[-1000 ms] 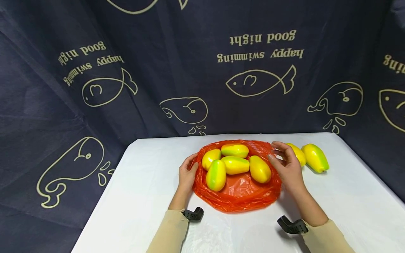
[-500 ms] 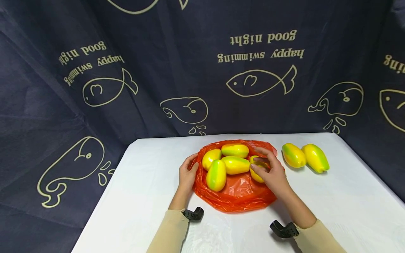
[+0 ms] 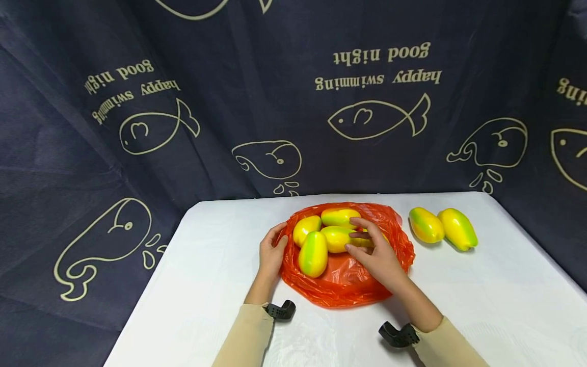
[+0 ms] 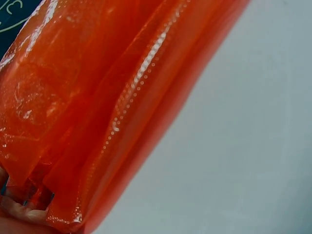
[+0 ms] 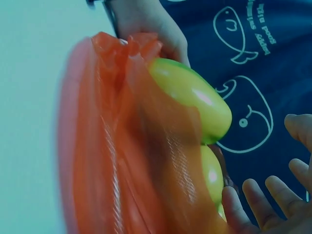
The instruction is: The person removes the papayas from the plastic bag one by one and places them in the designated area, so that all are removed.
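Apparently, the work is well along: five yellow-and-green fruits sit inside the red plastic bag, one of them partly hidden behind the right hand. Two more fruits lie side by side on the counter, just to the right of the bag, so those look to be what is left. The bag itself is spread open at the top, with nothing tying it.

The left hand holds the bag's left edge, its fingers and thumb clamped on the thin plastic. The right hand hovers over the right part of the bag; its fingers are apart and hold nothing, though whether a fingertip brushes the fruit beneath cannot be told.

As for writing, the dark cloth behind the bag reads "good night" and "happy swimming", upside down in the head view and repeated to the left and right of the bag, amid fish and whale outlines. No brand or label can be read on the bag or the fruits.
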### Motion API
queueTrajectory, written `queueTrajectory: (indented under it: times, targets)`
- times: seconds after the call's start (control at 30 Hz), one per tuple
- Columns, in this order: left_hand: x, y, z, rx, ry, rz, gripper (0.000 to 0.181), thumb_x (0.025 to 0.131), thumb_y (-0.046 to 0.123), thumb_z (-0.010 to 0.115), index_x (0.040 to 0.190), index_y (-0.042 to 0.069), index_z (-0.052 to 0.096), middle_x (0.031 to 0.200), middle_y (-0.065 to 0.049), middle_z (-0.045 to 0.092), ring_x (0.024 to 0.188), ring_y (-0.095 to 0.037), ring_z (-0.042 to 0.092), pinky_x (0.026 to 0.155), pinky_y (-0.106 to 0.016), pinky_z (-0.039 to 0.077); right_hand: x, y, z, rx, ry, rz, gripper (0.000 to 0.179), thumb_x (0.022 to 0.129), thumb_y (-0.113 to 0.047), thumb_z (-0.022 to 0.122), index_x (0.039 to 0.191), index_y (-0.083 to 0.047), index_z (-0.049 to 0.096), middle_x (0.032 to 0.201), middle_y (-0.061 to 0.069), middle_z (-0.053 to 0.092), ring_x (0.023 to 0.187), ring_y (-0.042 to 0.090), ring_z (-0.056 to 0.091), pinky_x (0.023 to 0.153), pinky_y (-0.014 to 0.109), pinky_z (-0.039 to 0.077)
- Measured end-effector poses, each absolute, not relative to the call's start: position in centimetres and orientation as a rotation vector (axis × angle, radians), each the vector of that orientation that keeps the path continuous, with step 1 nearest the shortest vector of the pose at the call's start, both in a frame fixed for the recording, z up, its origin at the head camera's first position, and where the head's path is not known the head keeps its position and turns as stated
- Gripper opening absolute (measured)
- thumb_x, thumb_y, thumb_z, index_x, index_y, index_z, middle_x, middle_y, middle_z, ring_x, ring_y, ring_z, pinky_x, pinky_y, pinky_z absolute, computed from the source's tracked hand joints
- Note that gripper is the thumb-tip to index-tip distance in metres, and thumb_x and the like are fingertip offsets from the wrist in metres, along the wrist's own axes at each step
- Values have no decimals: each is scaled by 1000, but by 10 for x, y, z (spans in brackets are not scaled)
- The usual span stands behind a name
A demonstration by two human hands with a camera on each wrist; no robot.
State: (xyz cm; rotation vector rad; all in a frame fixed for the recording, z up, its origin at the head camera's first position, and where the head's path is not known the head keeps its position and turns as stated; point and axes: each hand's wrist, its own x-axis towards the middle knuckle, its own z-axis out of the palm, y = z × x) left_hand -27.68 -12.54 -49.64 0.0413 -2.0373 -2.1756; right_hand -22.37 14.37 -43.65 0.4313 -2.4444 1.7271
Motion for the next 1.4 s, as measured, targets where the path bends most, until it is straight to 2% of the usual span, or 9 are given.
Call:
queueTrajectory:
  times: [0.17, 0.4, 0.6, 0.77, 0.87, 1.0, 1.23, 1.4]
  targets:
    - [-277, -126, -497, 43, -2034, -2195, 37, 99, 7, 54, 134, 16, 62, 141, -6, 59, 126, -23, 57, 102, -31, 54, -224, 133, -440, 456, -2478, 1755, 64, 91, -22, 73, 147, -24, 42, 151, 5, 46, 128, 30, 55, 94, 18, 52]
    - [-276, -127, -495, 48, -2036, -2206, 37, 100, 7, 55, 135, 16, 61, 141, -6, 59, 127, -24, 57, 103, -33, 54, -227, 120, -448, 477, -2510, 1764, 67, 90, -24, 75, 148, -24, 40, 150, 7, 46, 128, 30, 55, 102, 50, 53]
    - [-277, -126, -497, 41, -2036, -2199, 36, 99, 7, 55, 134, 17, 62, 141, -6, 59, 126, -24, 57, 103, -33, 54, -229, 112, -453, 522, -2489, 1710, 69, 89, -21, 76, 148, -22, 41, 149, 3, 46, 130, 30, 52, 98, 50, 54]
    - [-276, -126, -496, 48, -2037, -2205, 36, 100, 8, 55, 134, 17, 62, 141, -5, 59, 127, -24, 57, 102, -32, 54, -231, 106, -453, 552, -2483, 1721, 69, 88, -21, 76, 149, -22, 43, 148, 9, 48, 129, 34, 53, 98, 49, 55]
    - [-276, -126, -496, 51, -2031, -2210, 37, 100, 8, 55, 136, 16, 61, 143, -6, 57, 128, -24, 56, 103, -32, 54, -232, 102, -453, 565, -2510, 1727, 71, 89, -21, 76, 151, -22, 42, 147, 11, 50, 129, 33, 55, 99, 49, 55]
    - [-275, -126, -496, 63, -2026, -2213, 38, 100, 9, 55, 137, 15, 60, 144, -6, 56, 129, -25, 55, 104, -34, 53, -232, 98, -453, 568, -2579, 1679, 72, 89, -23, 76, 152, -28, 41, 149, 6, 50, 129, 30, 55, 103, 49, 53]
    - [-278, -126, -498, 72, -2034, -2219, 37, 100, 8, 55, 135, 18, 62, 143, -5, 58, 129, -24, 55, 105, -34, 53, -231, 95, -452, 550, -2638, 1537, 68, 89, -28, 75, 150, -32, 45, 156, 0, 45, 145, 31, 39, 116, 55, 39]
    - [-279, -126, -498, 62, -2036, -2209, 37, 99, 8, 55, 134, 18, 62, 142, -5, 58, 129, -24, 56, 104, -34, 53, -231, 95, -452, 549, -2623, 1535, 64, 90, -28, 74, 148, -30, 48, 154, 0, 48, 141, 30, 43, 114, 55, 42]
